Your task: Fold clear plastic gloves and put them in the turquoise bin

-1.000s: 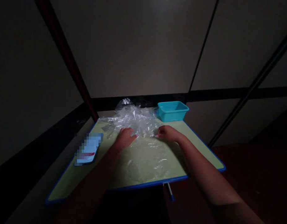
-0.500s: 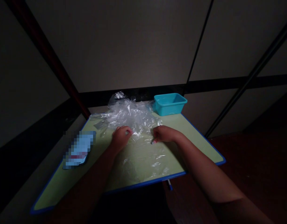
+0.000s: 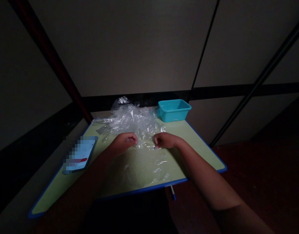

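Note:
A thin clear plastic bag (image 3: 144,167) lies flattened over the front middle of the table, its glossy creases catching light. My left hand (image 3: 125,143) is closed in a pinch at the bag's far left part, thumb and fingertips together. Opposite it, my right hand (image 3: 165,140) pinches the far right part, fingers curled down. A short stretch of shiny film runs between the two hands. Just beyond them sits a crumpled heap of clear plastic bags (image 3: 131,118). Where the flat bag ends and the heap begins, I cannot tell.
The pale green table (image 3: 198,152) has a blue rim. A turquoise plastic basket (image 3: 175,115) stands at the back right. On the left lies a phone (image 3: 84,154), partly blurred out. A pen (image 3: 173,192) shows below the front edge. Wall panels (image 3: 139,48) rise behind.
The view has shifted slightly, so the table and basket appear a little further left. My left hand has turned somewhat, showing more of its curled fingers. Both hands stay pinched on the film.

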A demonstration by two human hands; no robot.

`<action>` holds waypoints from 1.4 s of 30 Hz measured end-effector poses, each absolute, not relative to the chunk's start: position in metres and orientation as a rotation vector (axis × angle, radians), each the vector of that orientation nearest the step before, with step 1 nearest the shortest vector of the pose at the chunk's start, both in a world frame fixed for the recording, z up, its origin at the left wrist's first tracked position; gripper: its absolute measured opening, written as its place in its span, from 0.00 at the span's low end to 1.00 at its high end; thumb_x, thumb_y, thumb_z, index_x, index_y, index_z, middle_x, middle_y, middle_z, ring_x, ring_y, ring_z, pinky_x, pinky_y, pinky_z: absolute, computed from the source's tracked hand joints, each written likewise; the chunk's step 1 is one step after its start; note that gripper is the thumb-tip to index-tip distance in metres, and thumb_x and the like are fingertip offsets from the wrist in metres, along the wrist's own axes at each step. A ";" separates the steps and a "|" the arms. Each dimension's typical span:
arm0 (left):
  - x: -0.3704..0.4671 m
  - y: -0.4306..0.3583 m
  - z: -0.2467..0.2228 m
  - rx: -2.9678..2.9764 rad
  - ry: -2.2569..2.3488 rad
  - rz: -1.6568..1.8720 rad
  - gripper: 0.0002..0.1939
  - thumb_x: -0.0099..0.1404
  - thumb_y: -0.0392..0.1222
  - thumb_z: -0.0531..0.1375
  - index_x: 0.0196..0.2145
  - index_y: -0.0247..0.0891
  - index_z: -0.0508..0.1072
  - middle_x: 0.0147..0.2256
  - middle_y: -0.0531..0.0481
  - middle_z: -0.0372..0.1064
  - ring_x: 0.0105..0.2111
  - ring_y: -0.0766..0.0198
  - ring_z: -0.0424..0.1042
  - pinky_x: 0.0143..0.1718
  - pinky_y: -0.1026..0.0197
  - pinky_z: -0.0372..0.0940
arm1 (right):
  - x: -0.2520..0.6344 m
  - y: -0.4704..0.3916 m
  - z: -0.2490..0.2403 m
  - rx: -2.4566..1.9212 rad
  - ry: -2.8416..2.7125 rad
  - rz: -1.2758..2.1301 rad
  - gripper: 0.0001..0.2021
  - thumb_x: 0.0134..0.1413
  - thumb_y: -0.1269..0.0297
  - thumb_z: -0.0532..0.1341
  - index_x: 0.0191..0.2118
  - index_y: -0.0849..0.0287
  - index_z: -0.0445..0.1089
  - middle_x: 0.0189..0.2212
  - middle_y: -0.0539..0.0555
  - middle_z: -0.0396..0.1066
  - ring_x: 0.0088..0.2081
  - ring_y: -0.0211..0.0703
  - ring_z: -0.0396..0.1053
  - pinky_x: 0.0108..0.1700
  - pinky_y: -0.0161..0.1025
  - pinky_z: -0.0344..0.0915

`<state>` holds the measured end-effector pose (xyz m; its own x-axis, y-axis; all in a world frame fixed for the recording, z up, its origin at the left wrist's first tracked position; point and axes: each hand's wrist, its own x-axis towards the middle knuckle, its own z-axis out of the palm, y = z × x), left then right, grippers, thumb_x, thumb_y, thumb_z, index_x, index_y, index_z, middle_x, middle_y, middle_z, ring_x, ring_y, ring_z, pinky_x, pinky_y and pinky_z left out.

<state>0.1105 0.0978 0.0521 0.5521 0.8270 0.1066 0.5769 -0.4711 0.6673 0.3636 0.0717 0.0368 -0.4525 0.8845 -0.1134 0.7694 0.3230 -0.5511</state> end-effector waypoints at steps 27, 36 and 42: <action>0.080 0.091 0.037 2.348 0.788 0.461 0.11 0.62 0.49 0.59 0.32 0.40 0.78 0.36 0.50 0.74 0.40 0.61 0.71 0.47 0.58 0.62 | 0.352 0.069 0.030 -1.301 -2.266 0.873 0.05 0.43 0.77 0.64 0.27 0.61 0.68 0.22 0.45 0.66 0.26 0.34 0.61 0.30 0.31 0.54; 0.075 0.089 0.041 2.366 0.782 0.393 0.14 0.61 0.54 0.61 0.30 0.42 0.79 0.35 0.48 0.74 0.39 0.61 0.71 0.46 0.59 0.63 | 0.352 0.068 0.031 -1.274 -2.330 0.863 0.08 0.42 0.82 0.60 0.27 0.62 0.68 0.24 0.46 0.68 0.27 0.34 0.63 0.32 0.30 0.56; 0.070 0.089 0.037 2.437 0.776 0.300 0.14 0.61 0.54 0.60 0.32 0.44 0.81 0.34 0.48 0.74 0.39 0.60 0.70 0.46 0.59 0.61 | 0.356 0.069 0.031 -1.210 -2.367 0.903 0.11 0.41 0.83 0.59 0.30 0.63 0.71 0.25 0.46 0.68 0.29 0.34 0.63 0.33 0.30 0.57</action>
<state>0.0700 0.0894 0.0371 0.8075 0.5884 0.0416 0.4633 -0.6762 0.5728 0.3560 0.0694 0.0310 -0.5832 0.8123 0.0066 0.6012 0.4371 -0.6689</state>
